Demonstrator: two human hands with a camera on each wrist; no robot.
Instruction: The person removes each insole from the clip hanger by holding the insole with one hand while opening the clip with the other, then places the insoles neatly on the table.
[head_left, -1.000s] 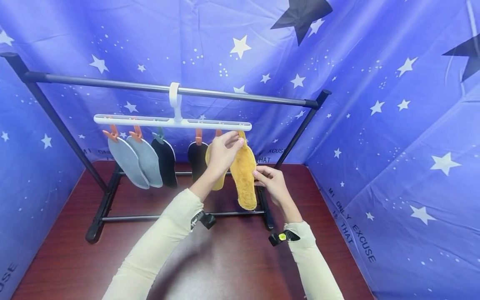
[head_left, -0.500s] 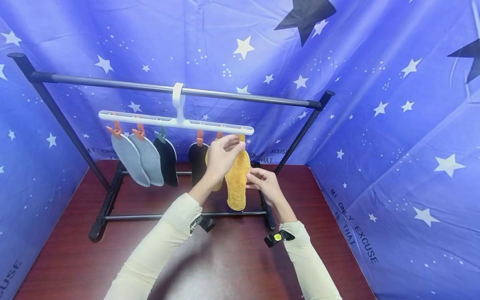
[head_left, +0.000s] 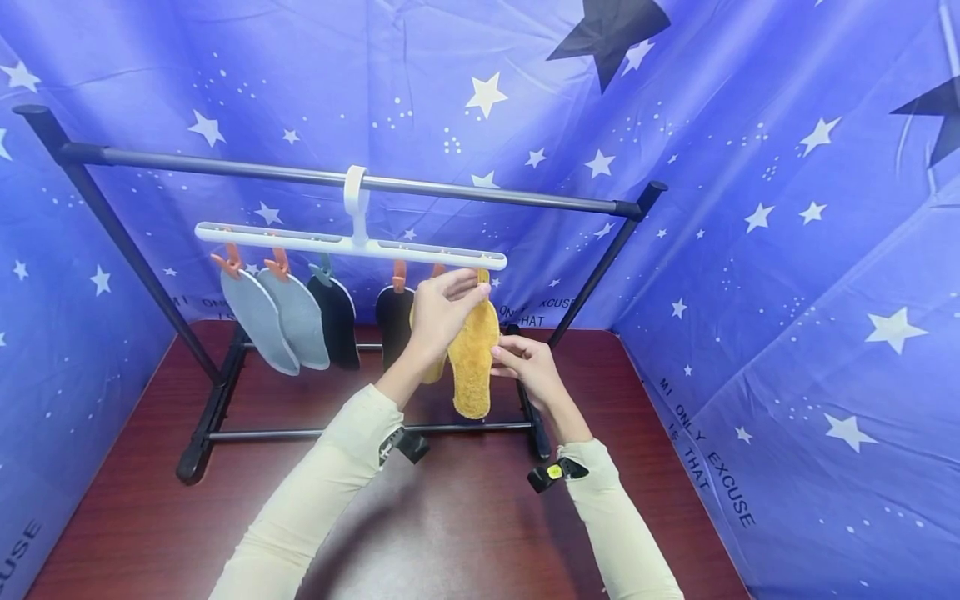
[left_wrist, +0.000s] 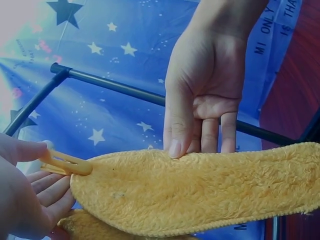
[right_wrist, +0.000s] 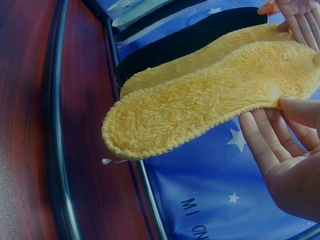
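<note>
A fuzzy yellow insole (head_left: 472, 367) hangs below the right end of the white hanger (head_left: 420, 252). In the left wrist view, a yellow clothespin (left_wrist: 65, 163) bites the insole's rounded end. My left hand (head_left: 442, 312) pinches that clothespin between thumb and fingers. Lower down, my right hand (head_left: 531, 367) pinches the insole's right edge, thumb on the fuzzy face and fingers behind, as the right wrist view shows. Behind lies a second yellow insole (right_wrist: 150, 80), partly covered by my left hand in the head view. A black insole (head_left: 393, 321) hangs beside it.
Two grey insoles (head_left: 258, 321) hang from orange clothespins (head_left: 277, 262) at the hanger's left, beside another black insole (head_left: 335, 325) on a green clothespin. The hanger hooks over a black rack (head_left: 480, 191) on a reddish-brown table (head_left: 450, 517). Blue star-patterned cloth (head_left: 795, 292) surrounds it.
The front yellow insole has swung slightly left and hangs straighter, and my right hand has shifted left with it. My left hand stays at the clothespin. The head view has shifted slightly.
</note>
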